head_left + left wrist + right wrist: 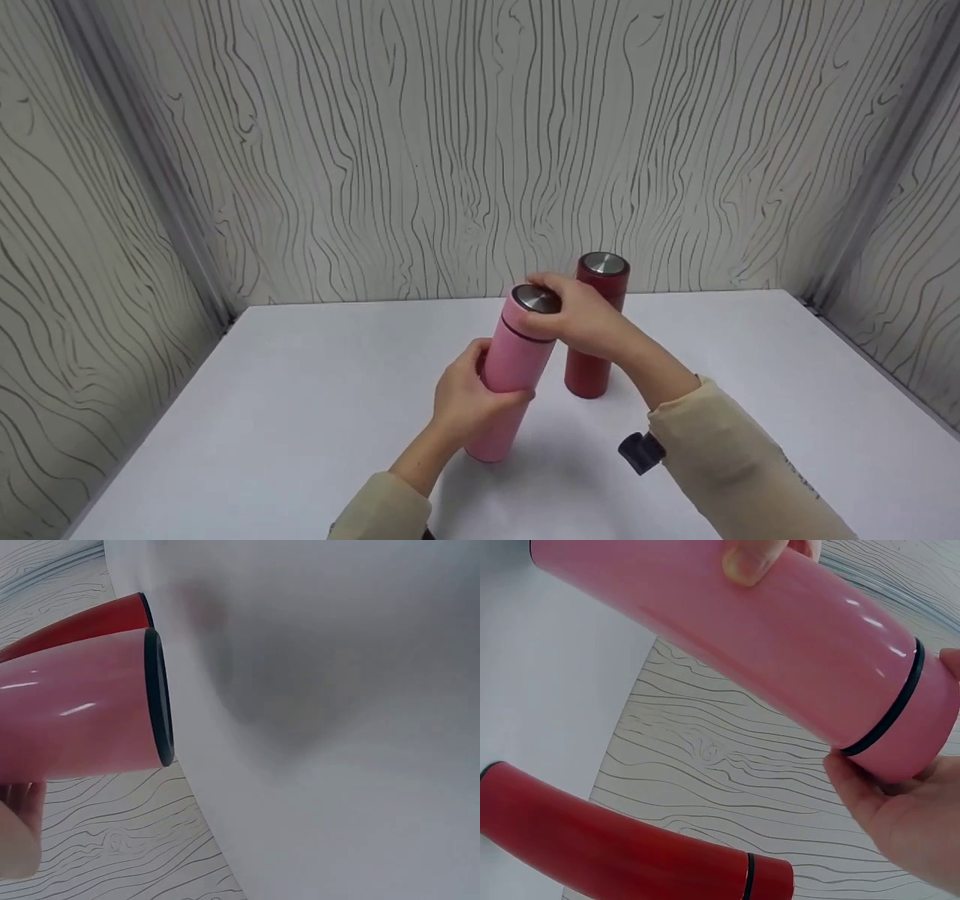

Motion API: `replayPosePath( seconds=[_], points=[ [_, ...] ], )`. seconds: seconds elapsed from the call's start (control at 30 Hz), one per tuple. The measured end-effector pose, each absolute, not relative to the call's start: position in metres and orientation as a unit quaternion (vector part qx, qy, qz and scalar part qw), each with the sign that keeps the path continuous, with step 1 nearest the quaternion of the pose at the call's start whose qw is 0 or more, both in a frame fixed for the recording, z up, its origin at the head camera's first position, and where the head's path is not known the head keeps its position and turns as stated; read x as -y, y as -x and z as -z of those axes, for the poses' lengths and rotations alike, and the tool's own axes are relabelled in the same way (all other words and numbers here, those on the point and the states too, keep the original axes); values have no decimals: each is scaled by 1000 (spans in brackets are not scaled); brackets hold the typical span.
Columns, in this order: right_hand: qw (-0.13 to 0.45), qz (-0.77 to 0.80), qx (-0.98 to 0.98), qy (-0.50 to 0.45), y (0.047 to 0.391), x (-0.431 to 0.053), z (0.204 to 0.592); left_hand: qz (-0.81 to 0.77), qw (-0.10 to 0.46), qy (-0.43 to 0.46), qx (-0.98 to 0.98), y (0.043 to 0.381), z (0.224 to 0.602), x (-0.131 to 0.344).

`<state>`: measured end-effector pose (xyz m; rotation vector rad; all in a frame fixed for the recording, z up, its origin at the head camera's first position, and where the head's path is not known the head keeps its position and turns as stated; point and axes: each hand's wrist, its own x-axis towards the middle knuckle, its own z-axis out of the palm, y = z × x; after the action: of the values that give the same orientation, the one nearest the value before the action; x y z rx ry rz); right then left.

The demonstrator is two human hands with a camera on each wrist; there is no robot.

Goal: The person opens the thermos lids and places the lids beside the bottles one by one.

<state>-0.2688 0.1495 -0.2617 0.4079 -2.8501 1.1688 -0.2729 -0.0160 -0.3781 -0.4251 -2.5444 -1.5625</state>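
A pink thermos bottle (514,364) with a dark ring below its lid and a silver lid top (538,298) leans to the right in the head view. My left hand (461,397) grips its body, thumb across the front. Around the lid curl the fingers of my right hand (589,319); the right wrist view shows that hand (911,817) holding the lid end. Part of the base of the pink thermos (82,705) shows in the left wrist view, raised off the table. Behind my right hand stands a red thermos (589,375), partly hidden by it.
The white table (300,420) lies under both bottles. A wood-grain patterned panel (420,150) rises behind it, with similar panels left and right. A dark strap piece (641,453) sticks out at my right sleeve (720,442).
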Motion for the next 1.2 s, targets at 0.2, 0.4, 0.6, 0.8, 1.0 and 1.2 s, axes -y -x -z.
replayPosePath(
  seconds=[0.2, 0.4, 0.6, 0.8, 1.0, 1.2],
  points=[
    [33, -353, 933, -68, 269, -143, 263, 502, 70, 129, 852, 271, 378, 16],
    [50, -356, 928, -100, 269, -147, 262, 501, 79, 140, 851, 271, 377, 13],
    [21, -362, 929, -76, 267, -145, 262, 503, 77, 125, 852, 270, 377, 17],
    [23, -354, 932, -77, 269, -142, 262, 506, 72, 112, 852, 270, 378, 22],
    [6, -353, 927, -126, 268, -150, 259, 505, 83, 118, 851, 269, 376, 17],
    [13, -341, 937, -79, 264, -150, 257, 518, 78, 125, 842, 268, 377, 12]
  ],
)
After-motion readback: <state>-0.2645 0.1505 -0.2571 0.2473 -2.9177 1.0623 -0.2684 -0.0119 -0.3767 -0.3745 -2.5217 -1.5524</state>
